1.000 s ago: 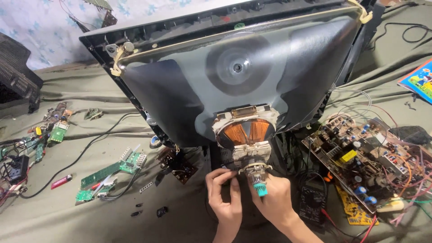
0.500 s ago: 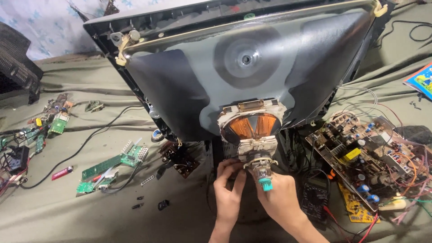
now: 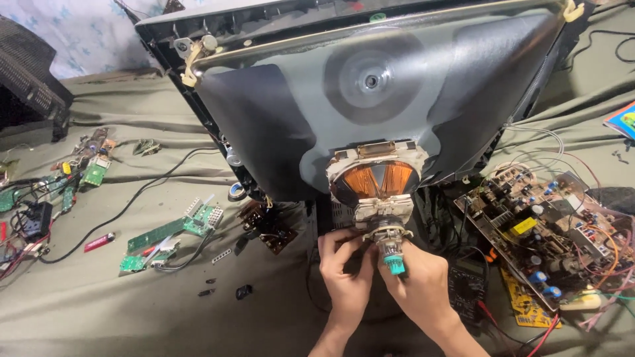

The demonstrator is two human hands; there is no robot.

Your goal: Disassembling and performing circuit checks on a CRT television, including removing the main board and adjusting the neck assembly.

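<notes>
A: Item one, nearest: left hand (image 3: 344,271), fingertips pinched on the side of the pale ringed collar (image 3: 389,237). Right hand (image 3: 417,284), curled around the teal-capped glass neck end (image 3: 395,264) from below, gripping it.

B: Location of collar and neck end?

A: Lowest point of the tube, between both hands, just under the copper-wound cone-shaped yoke (image 3: 377,178). Collar touching the yoke's white base.

B: Step in hand, by judgement?

A: Working the collar on the neck: one hand steadying, one adjusting or loosening. Collar not yet off.

B: Next move, requirements?

A: Light, even force straight along the neck. No sideways levering; thin glass, likely fragile.

B: Surroundings?

A: Right: brown component-covered circuit board (image 3: 549,231) with trailing red and orange wires. Left: small green circuit boards (image 3: 172,231), apart from the hands. All on olive-green cloth (image 3: 99,304).

B: Farthest?

A: Grey funnel-shaped picture tube (image 3: 317,112), tilted, in its black frame (image 3: 165,33).
</notes>
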